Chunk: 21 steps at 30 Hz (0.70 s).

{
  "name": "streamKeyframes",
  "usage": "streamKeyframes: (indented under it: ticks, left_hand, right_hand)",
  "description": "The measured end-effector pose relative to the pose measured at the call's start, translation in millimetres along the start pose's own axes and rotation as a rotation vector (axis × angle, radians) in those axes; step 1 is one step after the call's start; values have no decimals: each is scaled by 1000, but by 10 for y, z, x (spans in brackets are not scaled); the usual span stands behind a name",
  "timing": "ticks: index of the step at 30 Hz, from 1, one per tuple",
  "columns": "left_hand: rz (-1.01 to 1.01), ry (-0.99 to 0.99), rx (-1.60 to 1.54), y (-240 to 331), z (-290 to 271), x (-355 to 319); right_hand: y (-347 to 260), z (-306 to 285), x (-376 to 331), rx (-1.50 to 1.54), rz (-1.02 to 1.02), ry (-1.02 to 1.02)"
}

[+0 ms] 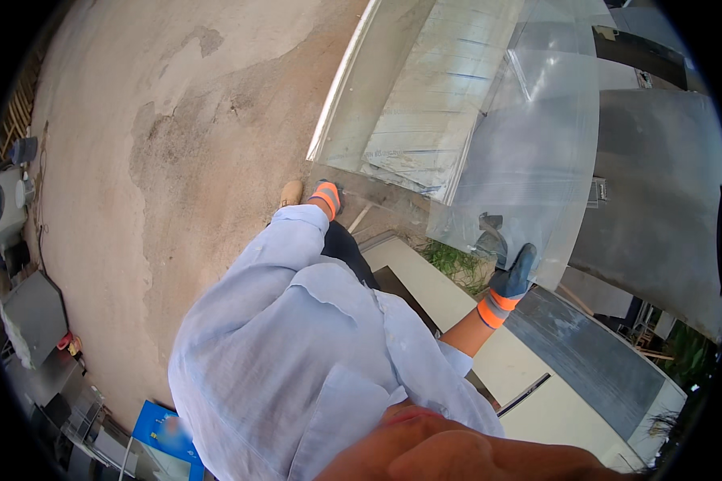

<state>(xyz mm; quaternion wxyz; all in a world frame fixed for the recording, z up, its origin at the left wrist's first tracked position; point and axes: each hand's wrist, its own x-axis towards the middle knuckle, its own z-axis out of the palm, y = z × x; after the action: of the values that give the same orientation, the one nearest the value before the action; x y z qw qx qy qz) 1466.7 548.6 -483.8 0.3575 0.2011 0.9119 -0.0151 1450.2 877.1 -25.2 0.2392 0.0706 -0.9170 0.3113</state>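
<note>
A large clear glass sheet [553, 160] stretches away in front of me, its near edge slanting down to the right. My right hand [515, 271], in a dark glove with an orange and grey cuff, grips the near right corner. Its thumb lies over the glass, and its fingers show through from behind. My left hand [327, 195], gloved the same way, is closed at the near left corner of the sheet; its fingertips are partly hidden. Through the glass I see a stack of pale panels [425, 104] with streaked surfaces.
Worn concrete ground [184, 136] spreads on the left, with a tan shoe [291, 192] below my left arm. Cream cabinet panels [425, 280] lie beside me, near some grass [457, 263]. Large grey sheets [658, 200] stand at the right. A white washing machine [4, 204] is far left.
</note>
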Motion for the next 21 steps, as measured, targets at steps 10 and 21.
streamKeyframes:
  ticks: [10, 21]
  left_hand:
    - [28, -48, -109, -194, 72, 247]
    - [-44, -50, -235, -242, 266, 275]
  right_hand:
    - [-344, 54, 155, 571, 382, -20]
    - [-80, 45, -34, 400, 483, -46]
